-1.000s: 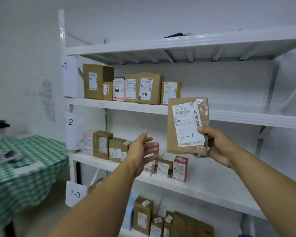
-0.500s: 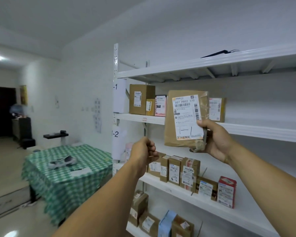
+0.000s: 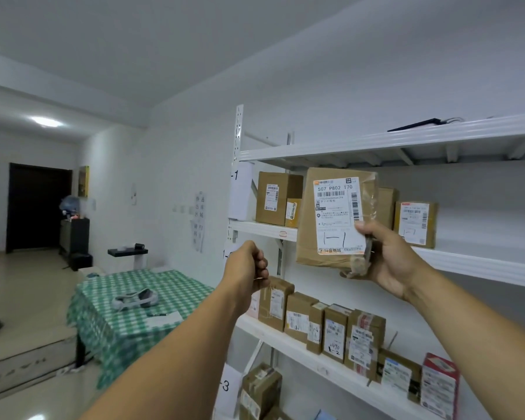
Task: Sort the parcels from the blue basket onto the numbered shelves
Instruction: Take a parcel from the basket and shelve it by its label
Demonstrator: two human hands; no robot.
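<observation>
1. Right, I see the parcel (image 3: 325, 219), a flat brown packet, held up in the air just in front of the shelf tagged -1 (image 3: 264, 229) and not resting on it.
2. Its long axis stands nearly upright. The top edge points at the board above that shelf, and the bottom edge hangs a little below the shelf's front rim.
3. The white label (image 3: 338, 215) faces me with its print the right way up: "507 P802 T70" along the top and a handwritten "1-1" near the foot.
4. My right hand (image 3: 388, 256) grips the parcel's lower right corner. The thumb is pressed flat on the label's corner and the other fingers are curled round behind the edge.
5. My left hand (image 3: 246, 268) hangs below the shelf's left end, well apart from the parcel. Its fingers are curled into the palm in a loose fist, and I can see nothing in it.
6. On that shelf, behind the parcel, stands a row of brown boxes. A tall box (image 3: 275, 198) is at the left end and a smaller box (image 3: 415, 224) is to the right of my hand.
7. The paper tag (image 3: 241, 190) hangs at the shelf's left end.
8. Under that shelf, the next board (image 3: 300, 347) carries small boxes standing upright side by side.
9. Left of the shelf and lower down is a green checked table (image 3: 128, 328).
</observation>
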